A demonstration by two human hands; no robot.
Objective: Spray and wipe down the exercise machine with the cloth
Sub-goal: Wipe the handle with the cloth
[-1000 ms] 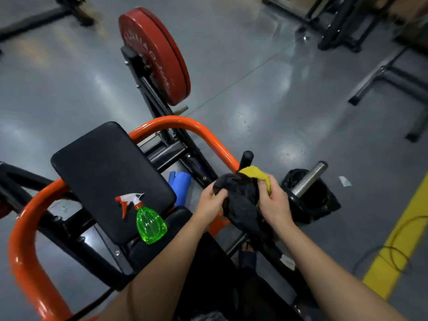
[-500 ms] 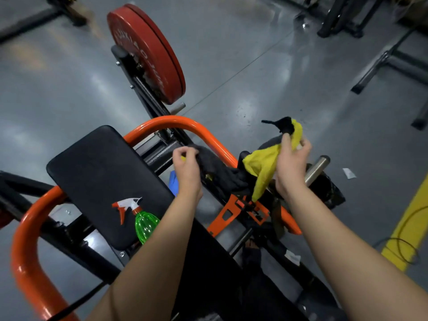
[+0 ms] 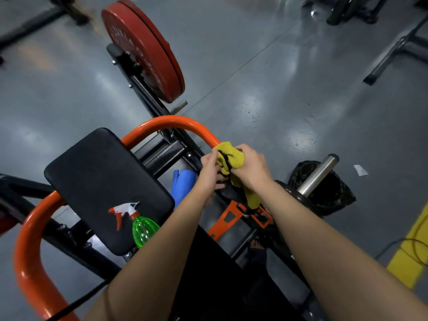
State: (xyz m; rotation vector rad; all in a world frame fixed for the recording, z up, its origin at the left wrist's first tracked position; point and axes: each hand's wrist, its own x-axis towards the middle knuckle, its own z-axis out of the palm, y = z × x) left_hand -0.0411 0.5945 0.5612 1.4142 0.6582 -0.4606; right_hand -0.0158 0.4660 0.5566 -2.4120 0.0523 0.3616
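Head view: I am looking down over two bare forearms at an orange-and-black exercise machine (image 3: pixel 162 156) standing on a grey floor (image 3: pixel 289 77).

The right grip (image 3: pixel 252 165) is curling over a bunched yellow cloth (image 3: pixel 231 155) and pressing it against the orange tube (image 3: pixel 176 123), just where the tube is bending down on the right. The left grip (image 3: pixel 209 172) is pinching the same cloth from the other side, so both grips are closing on it. A loose tail of the cloth is hanging down toward an orange bracket (image 3: pixel 228 218).

The green spray bottle (image 3: pixel 144 228) is lying on its side at the near edge of the black pad (image 3: pixel 99 179), with nothing holding it, and my left forearm is passing just beside it. A red weight plate (image 3: pixel 143 47) is standing beyond the pad, and a steel peg (image 3: pixel 317 176) is sticking out to the right.

I am judging two risks. The dangling tail could be catching on the bracket as the cloth is sliding along the tube. The left forearm could be nudging the bottle off the pad, since it is lying so close to the edge. I cannot tell whether the tube is wet with spray.
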